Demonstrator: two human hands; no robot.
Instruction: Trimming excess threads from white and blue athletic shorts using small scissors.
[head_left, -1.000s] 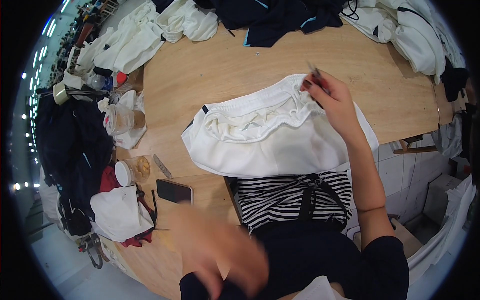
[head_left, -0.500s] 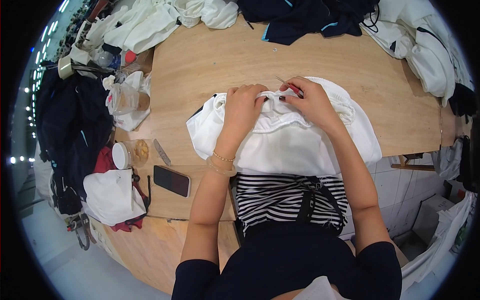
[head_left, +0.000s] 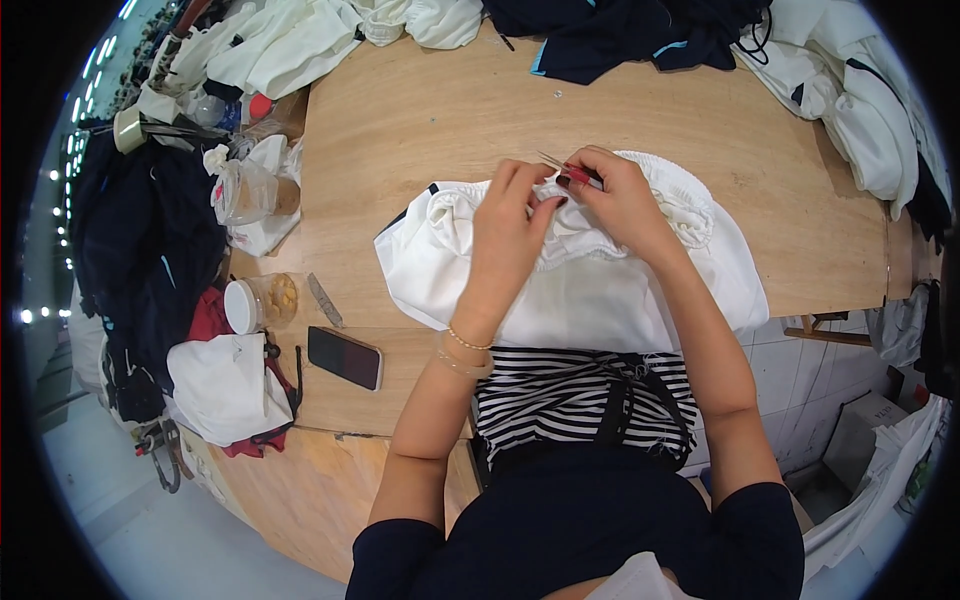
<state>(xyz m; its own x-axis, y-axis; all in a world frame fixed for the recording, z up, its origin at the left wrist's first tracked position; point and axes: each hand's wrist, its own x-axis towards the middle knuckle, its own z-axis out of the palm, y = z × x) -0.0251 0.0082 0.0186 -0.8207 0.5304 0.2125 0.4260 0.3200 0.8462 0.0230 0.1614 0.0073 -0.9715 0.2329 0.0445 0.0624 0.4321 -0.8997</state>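
Note:
A white garment (head_left: 600, 300) with a gathered elastic edge is bunched at the table's front, partly over my lap. My left hand (head_left: 508, 210) is closed on that edge, thumb and fingers pinching the cloth. Right beside it, my right hand (head_left: 622, 200) holds small red-handled thread snips (head_left: 582, 177). Their two thin metal tips point up and left, close to my left fingertips and slightly apart. What lies exactly between my left fingertips is hidden by the fingers.
On the wooden table (head_left: 450, 110), a phone (head_left: 345, 358), a grey blade-like piece (head_left: 325, 300) and a clear jar with a white lid (head_left: 240, 306) sit at left. White clothes (head_left: 290, 50) and dark blue clothes (head_left: 600, 35) are piled along the far side.
My left hand has shifted right and turned, its fingers now nearer the snips. The snips' tips have moved slightly left. The garment stays in nearly the same place.

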